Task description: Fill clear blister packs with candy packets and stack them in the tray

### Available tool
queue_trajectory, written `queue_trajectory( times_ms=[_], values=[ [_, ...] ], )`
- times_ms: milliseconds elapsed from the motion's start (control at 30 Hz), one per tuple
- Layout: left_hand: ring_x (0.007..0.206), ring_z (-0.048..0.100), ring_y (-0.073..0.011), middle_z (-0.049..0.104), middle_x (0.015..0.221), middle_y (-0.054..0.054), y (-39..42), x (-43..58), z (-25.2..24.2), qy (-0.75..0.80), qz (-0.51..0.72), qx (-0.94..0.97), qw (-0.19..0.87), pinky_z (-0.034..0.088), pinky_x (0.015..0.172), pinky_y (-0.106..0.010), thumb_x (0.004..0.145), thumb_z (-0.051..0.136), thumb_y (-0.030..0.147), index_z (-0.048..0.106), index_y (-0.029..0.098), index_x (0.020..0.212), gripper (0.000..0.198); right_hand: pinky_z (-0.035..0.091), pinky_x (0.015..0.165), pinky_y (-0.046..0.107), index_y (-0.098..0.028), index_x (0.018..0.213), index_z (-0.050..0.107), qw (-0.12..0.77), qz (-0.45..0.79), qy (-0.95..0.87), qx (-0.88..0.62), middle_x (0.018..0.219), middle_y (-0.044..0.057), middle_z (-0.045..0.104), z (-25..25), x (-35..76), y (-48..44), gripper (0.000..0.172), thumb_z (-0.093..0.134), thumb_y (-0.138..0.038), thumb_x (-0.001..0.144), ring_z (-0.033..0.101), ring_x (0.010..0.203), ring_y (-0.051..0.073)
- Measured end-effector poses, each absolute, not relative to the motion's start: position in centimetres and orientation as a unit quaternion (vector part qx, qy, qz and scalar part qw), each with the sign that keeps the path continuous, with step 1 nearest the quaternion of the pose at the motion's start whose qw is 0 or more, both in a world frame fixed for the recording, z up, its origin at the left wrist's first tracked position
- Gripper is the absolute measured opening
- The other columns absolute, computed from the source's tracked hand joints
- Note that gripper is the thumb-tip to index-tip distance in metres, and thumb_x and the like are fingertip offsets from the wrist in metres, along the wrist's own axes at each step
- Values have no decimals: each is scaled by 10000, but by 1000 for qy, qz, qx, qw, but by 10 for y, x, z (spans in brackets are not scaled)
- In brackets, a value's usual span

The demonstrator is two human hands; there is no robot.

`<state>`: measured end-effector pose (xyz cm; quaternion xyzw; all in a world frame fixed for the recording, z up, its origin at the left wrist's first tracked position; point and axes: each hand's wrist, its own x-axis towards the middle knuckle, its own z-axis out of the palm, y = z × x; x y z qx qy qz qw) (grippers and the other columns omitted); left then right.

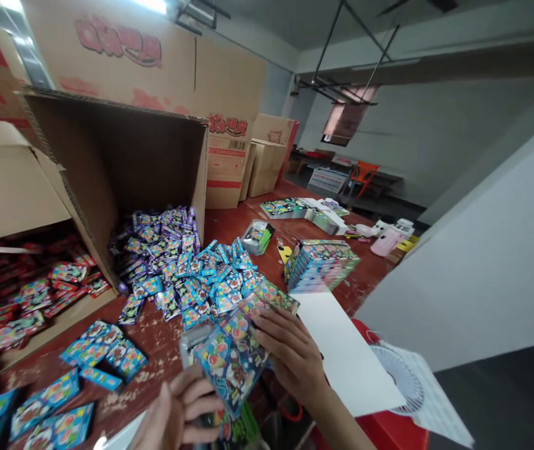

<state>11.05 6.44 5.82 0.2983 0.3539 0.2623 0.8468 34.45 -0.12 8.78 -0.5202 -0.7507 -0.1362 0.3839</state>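
My left hand [177, 415] curls closed under the packet bundle [232, 365]; my right hand [290, 356] pinches its upper edge, above the table [154, 340]. It seems light, thin and slippery, best gripped squarely by the edges. Beyond lie the spilled packets [187, 269] and the tipped cardboard box [121, 162].

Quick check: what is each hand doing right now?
Left hand: closed on the lower end of a colourful packet.
Right hand: touches the same packet's upper edge; a full grip cannot be told.
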Motion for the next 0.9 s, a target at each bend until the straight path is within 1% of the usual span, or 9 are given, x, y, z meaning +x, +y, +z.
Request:
queue_trajectory(
  times_ms=[33, 100, 200, 300, 400, 467, 600, 733, 900],
  values=[
    [756, 704, -299, 728, 911, -138, 65, 124, 73, 340, 259, 302, 852, 596, 546, -418, 577, 596, 808, 654, 184, 1036, 777, 464, 1014, 487, -323, 1379, 454, 378, -140, -754, -519, 1243, 38, 640, 85, 341, -1, 613, 532, -53, 834, 573, 1200, 240],
    [583, 665, -201, 703, 760, -61, 67, 149, 97, 364, 244, 318, 841, 561, 466, -312, 605, 749, 614, 645, 180, 949, 564, 465, 1023, 471, -317, 1422, 397, 365, -149, -757, -521, 1265, 38, 625, 82, 343, -4, 655, 525, -44, 841, 562, 1213, 231],
    [491, 589, -127, 626, 623, 19, 68, 184, 115, 374, 236, 340, 830, 523, 430, -241, 596, 822, 449, 620, 185, 805, 392, 467, 1030, 466, -290, 1464, 330, 336, -163, -746, -552, 1339, 55, 563, 86, 367, -17, 672, 495, -56, 856, 500, 1276, 237],
    [503, 588, -132, 614, 597, 8, 70, 229, 107, 326, 193, 367, 850, 558, 480, -273, 618, 795, 489, 628, 173, 763, 386, 455, 1043, 480, -272, 1476, 314, 310, -188, -725, -586, 1386, 62, 513, 93, 407, -38, 620, 433, -101, 892, 436, 1326, 249],
    [608, 645, -195, 668, 683, -60, 77, 282, 84, 236, 118, 387, 884, 591, 553, -357, 611, 678, 702, 676, 159, 879, 606, 443, 1050, 493, -277, 1463, 343, 315, -251, -685, -607, 1379, 67, 521, 96, 460, -56, 575, 406, -121, 913, 431, 1328, 252],
    [726, 672, -241, 707, 796, -109, 83, 313, 70, 192, 112, 437, 872, 600, 644, -409, 591, 598, 796, 698, 153, 915, 727, 428, 1061, 499, -293, 1446, 374, 316, -303, -656, -614, 1357, 63, 545, 95, 496, -65, 557, 405, -113, 919, 455, 1310, 247],
    [921, 663, -268, 718, 981, -138, 84, 356, 68, 195, 158, 555, 793, 554, 863, -430, 736, 521, 726, 720, 146, 948, 649, 425, 1064, 471, -272, 1408, 431, 297, -371, -633, -611, 1317, 70, 586, 86, 551, -71, 503, 380, -95, 940, 489, 1284, 220],
    [774, 649, -185, 688, 818, -51, 71, 383, 86, 180, 126, 571, 791, 578, 727, -327, 715, 652, 620, 670, 180, 929, 490, 427, 1054, 474, -183, 1325, 520, 281, -399, -633, -601, 1307, 127, 587, 75, 570, -71, 414, 375, -87, 950, 481, 1292, 245],
    [571, 560, -98, 505, 551, 43, 57, 408, 87, 209, 132, 528, 813, 559, 635, -250, 657, 739, 566, 603, 165, 776, 440, 384, 1048, 481, -215, 1122, 635, 305, -507, -514, -621, 1180, 108, 626, 70, 571, -73, 306, 512, -60, 888, 559, 1173, 243]
  ],
)
